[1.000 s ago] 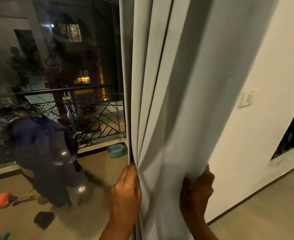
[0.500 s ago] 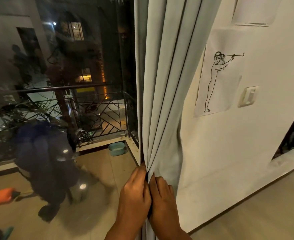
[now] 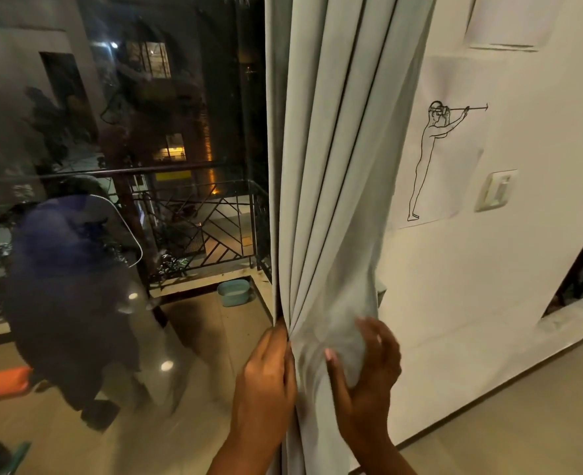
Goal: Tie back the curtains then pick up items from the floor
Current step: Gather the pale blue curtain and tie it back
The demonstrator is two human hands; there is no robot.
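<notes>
Fingers (image 3: 368, 337) of both hands clutch bunched curtain (image 3: 331, 200) between glass door (image 3: 111, 234) and wall drawing (image 3: 444, 149).

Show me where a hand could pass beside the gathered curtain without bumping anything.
Free: the bare white wall right of the curtain, below the line drawing and switch. Crowded: the curtain's left edge, where the left hand grips it against the glass; the right hand cups the folds.

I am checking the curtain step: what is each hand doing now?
Left hand: grips the curtain edge.
Right hand: fingers curled round the gathered curtain.
</notes>
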